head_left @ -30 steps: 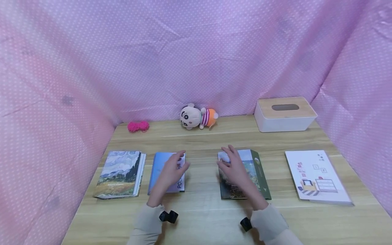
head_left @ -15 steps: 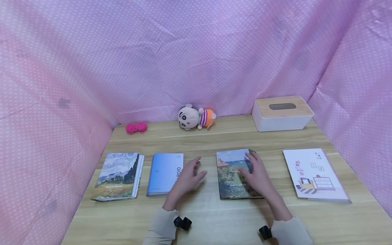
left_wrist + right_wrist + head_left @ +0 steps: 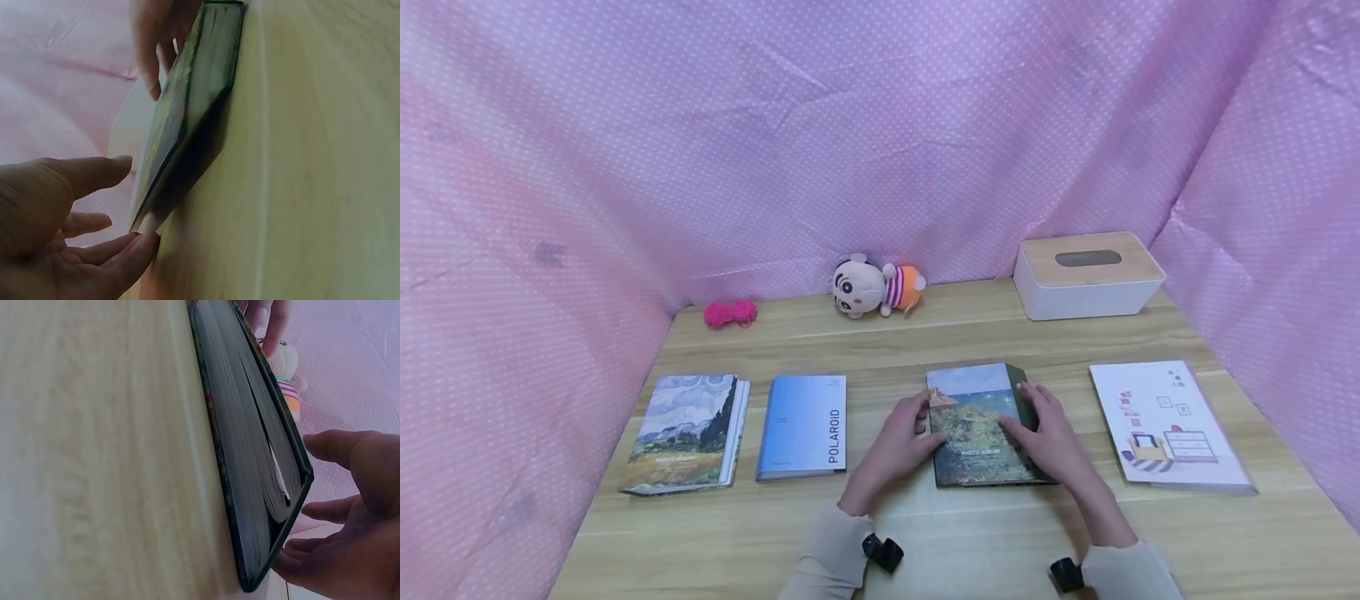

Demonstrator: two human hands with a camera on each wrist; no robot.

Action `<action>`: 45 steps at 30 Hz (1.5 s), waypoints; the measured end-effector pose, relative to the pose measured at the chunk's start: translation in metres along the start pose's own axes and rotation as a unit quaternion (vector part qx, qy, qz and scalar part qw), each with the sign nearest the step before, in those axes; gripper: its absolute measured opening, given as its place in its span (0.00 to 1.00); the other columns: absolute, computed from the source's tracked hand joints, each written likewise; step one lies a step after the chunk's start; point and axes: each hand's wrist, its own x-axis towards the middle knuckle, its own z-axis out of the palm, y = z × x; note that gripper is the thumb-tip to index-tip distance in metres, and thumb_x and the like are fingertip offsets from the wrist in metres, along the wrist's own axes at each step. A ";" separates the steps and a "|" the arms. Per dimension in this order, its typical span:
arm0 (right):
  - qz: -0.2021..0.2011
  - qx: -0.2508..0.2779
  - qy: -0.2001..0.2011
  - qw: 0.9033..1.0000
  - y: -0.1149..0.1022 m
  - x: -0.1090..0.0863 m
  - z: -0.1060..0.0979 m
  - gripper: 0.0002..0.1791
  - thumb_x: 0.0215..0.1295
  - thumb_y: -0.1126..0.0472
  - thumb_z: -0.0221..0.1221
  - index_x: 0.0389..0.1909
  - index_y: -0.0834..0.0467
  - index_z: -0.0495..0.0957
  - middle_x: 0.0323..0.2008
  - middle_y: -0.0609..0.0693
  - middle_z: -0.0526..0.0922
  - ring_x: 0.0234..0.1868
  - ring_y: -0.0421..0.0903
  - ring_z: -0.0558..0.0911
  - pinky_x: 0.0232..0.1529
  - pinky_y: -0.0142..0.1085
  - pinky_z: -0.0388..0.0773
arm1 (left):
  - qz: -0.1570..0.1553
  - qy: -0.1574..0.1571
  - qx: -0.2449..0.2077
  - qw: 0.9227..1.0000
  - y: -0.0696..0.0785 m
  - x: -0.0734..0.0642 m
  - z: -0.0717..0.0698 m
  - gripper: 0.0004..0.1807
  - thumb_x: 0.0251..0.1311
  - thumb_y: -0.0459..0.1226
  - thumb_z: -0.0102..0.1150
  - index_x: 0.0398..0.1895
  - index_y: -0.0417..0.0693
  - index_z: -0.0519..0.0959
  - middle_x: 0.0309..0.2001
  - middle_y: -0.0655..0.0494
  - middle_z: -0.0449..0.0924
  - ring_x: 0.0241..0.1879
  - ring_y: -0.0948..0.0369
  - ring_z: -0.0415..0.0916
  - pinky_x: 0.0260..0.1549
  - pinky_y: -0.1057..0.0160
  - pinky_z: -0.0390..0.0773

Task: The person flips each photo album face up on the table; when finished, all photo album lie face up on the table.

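Note:
A photo album (image 3: 973, 425) with a painted garden-and-sea cover and dark green spine lies on the table between both hands. My left hand (image 3: 898, 442) is at its left edge; in the left wrist view the fingertips (image 3: 147, 240) meet the edge and the thumb is held off the cover. My right hand (image 3: 1052, 433) is at the spine side, its thumb over the cover. In the right wrist view, its fingers lie close against the spine and white pages (image 3: 240, 456) show between the covers. Neither hand is wrapped round the album.
To the left lie a blue Polaroid album (image 3: 801, 425) and another painted photo album (image 3: 685, 429). A white illustrated book (image 3: 1168, 425) lies at right. Along the back are pink yarn (image 3: 730, 313), a plush toy (image 3: 876, 286) and a tissue box (image 3: 1090, 279), before a pink curtain (image 3: 850, 125).
The left hand has moved right from over the blue album to the left edge of the garden album. The right hand has shifted right off its cover to the spine side.

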 end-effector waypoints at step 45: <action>-0.030 0.143 -0.014 0.989 -0.028 -0.007 -0.011 0.37 0.66 0.48 0.59 0.72 0.55 0.58 0.73 0.66 0.48 0.71 0.68 0.52 0.69 0.58 0.54 | -0.048 0.022 0.064 0.997 0.018 0.005 0.011 0.35 0.58 0.58 0.59 0.64 0.50 0.72 0.60 0.44 0.67 0.58 0.52 0.67 0.56 0.51 0.73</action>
